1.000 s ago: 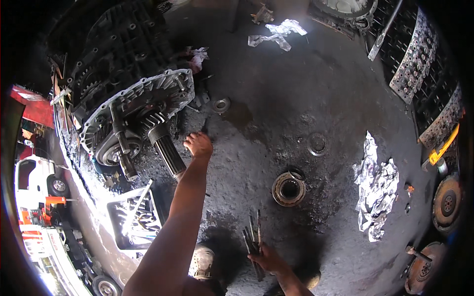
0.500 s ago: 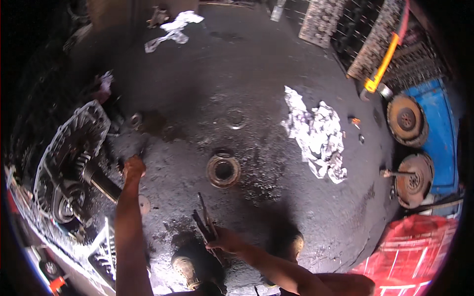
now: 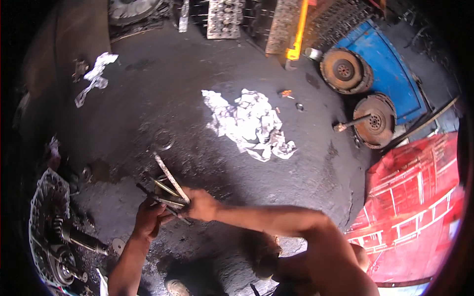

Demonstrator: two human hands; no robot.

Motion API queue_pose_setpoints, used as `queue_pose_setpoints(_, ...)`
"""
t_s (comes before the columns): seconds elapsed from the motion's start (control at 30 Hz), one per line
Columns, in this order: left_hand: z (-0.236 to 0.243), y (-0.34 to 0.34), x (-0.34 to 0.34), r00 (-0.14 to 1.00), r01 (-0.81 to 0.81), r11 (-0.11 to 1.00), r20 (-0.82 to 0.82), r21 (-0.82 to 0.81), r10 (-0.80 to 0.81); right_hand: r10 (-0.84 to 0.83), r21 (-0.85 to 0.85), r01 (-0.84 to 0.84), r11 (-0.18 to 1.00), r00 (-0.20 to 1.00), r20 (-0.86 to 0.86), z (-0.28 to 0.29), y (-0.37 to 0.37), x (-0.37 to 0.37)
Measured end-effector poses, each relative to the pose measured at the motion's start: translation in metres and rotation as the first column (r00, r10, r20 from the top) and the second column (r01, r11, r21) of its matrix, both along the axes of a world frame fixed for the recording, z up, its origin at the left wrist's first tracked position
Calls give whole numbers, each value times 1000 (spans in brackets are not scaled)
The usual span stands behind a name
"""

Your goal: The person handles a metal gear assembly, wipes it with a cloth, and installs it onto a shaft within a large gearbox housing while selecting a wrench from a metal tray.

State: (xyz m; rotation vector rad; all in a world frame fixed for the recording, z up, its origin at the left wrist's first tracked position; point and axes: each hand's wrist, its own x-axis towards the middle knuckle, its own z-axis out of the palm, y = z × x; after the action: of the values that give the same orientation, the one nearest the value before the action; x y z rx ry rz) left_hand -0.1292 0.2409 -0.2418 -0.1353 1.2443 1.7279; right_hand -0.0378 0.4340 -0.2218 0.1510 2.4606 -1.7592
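Where the two hands meet: left hand (image 3: 149,218) and right hand (image 3: 201,204) sit close together above the dark floor (image 3: 301,177), with a loose bundle of slim rods (image 3: 170,173) between them.
Right fingers: wrapped around the near ends of the rods, pinching them together.
Left fingers: bent beside the darker rods; whether they pinch them or only touch, one cannot tell.
Rods: fanned out toward the upper left, one pale, others dark.
Beyond the rods: a flat ring (image 3: 164,140) on the floor, then a large crumpled sheet (image 3: 251,123) to its right.
Left edge: a light-rimmed metal housing (image 3: 35,217) and a splined shaft (image 3: 88,240).
Right side: two rusty discs beside a blue panel (image 3: 392,74), and a red sheet (image 3: 419,197) nearer the person.
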Motion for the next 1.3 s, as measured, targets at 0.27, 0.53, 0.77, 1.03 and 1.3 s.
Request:
queue_pose_setpoints(0.27, 50, 84, 58, 997, 20, 968, 68, 249, -39, -21, 483, -88, 871, 976, 216, 56, 78, 21)
queue_pose_setpoints(0.53, 37, 102, 102, 815, 579, 813, -75, 59, -575, 5, 138, -73, 988, 897, 442, 26, 139, 118)
queue_pose_setpoints(0.77, -25, 49, 98, 485, 790, 530, -214, -308, -848, -245, 88, 233, 969, 826, 508, -32, 164, 193)
queue_pose_setpoints(1.03, -30, 26, 93, 470, 736, 521, -229, -432, -853, -666, 518, 418, 746, 488, 565, -89, 210, 276)
queue_pose_setpoints(1.3, -88, 2, 78, 480, 575, 601, -367, -555, -797, -677, 579, 352, 735, 357, 643, -112, 194, 316)
